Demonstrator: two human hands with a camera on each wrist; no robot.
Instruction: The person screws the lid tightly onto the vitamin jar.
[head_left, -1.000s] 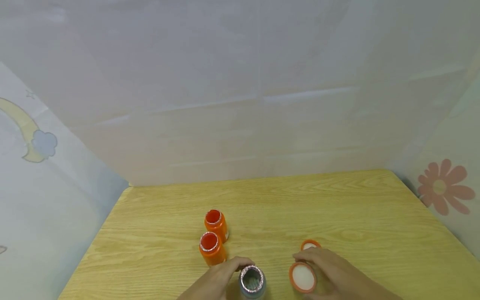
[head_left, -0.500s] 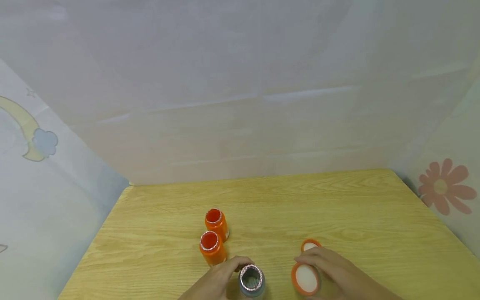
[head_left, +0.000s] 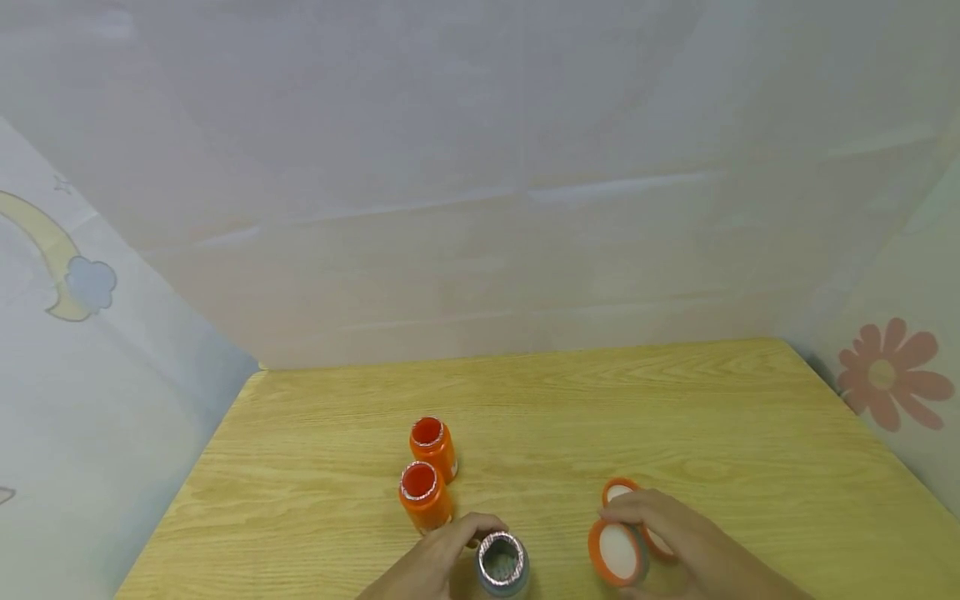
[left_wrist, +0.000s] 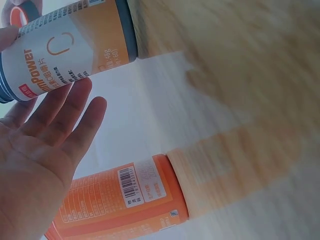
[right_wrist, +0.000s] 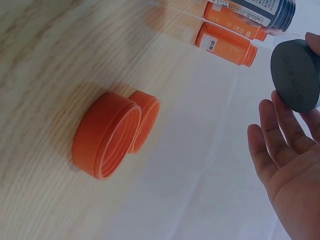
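My left hand (head_left: 442, 554) grips an uncapped pill bottle (head_left: 504, 588) upright near the front of the table. In the left wrist view this bottle (left_wrist: 70, 52) has a grey base and a white and orange label; torn foil rings its mouth. My right hand (head_left: 678, 533) holds a bottle cap (head_left: 619, 552) to the right of it, tilted, its white inside and orange inner ring visible. The right wrist view shows the cap's (right_wrist: 295, 77) dark grey top between thumb and fingers. Cap and bottle are apart.
Two uncapped orange bottles (head_left: 435, 454) stand close together left of the held bottle. Beyond and beneath my right hand, two orange caps (right_wrist: 106, 137) lie on the wooden table (head_left: 300, 467), hollow side up. Fabric-like walls (head_left: 480, 167) border the table's back and sides.
My right hand has shifted slightly right and tilted the cap, exposing its grey side and more of an orange cap behind it. The left hand and its bottle have stayed nearly still.
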